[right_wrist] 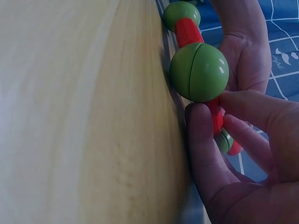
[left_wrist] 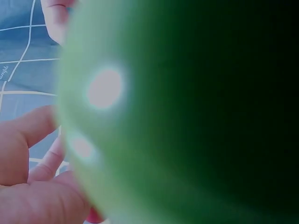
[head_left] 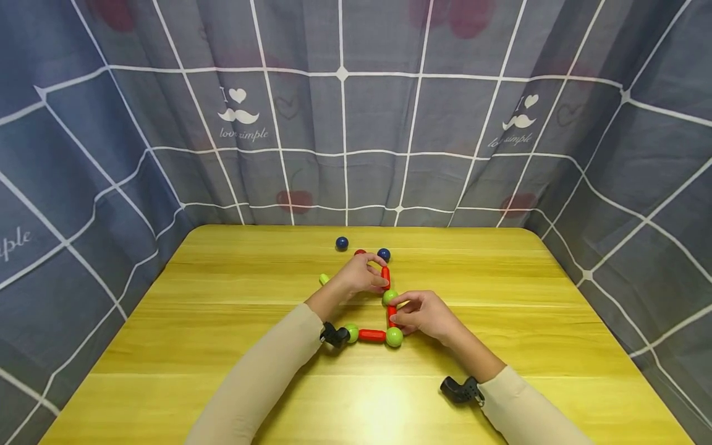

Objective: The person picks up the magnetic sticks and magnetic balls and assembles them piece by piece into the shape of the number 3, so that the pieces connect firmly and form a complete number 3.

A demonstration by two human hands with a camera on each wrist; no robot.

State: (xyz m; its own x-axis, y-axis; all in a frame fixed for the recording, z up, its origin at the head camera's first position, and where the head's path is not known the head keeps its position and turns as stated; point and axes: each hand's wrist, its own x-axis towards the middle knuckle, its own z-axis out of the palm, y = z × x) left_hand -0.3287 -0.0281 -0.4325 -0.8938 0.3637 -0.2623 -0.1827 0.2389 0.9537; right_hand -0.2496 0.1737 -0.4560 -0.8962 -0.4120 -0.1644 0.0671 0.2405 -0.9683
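Between the thumb and fingers of my left hand [head_left: 361,275] is an upright-running red rod [head_left: 386,279], its lower end meeting a green ball [head_left: 390,298]. My right hand [head_left: 427,315] pinches a second red rod [head_left: 392,316], between that ball and a corner green ball [head_left: 394,337]. From the corner a third red rod [head_left: 371,335] runs left to another green ball [head_left: 351,333], beside the left wrist's camera. In the right wrist view, thumb and fingers close around the rod just behind the near green ball [right_wrist: 199,72]. A blurred green ball [left_wrist: 121,140] hides most of the left wrist view.
Toward the back of the wooden table [head_left: 222,296] lie two blue balls, one left [head_left: 342,243] and one right [head_left: 384,254]. A red ball [head_left: 360,252] is partly hidden behind my left hand. A light-green piece [head_left: 324,279] shows beside the left forearm. Checked curtains [head_left: 311,111] surround the table.
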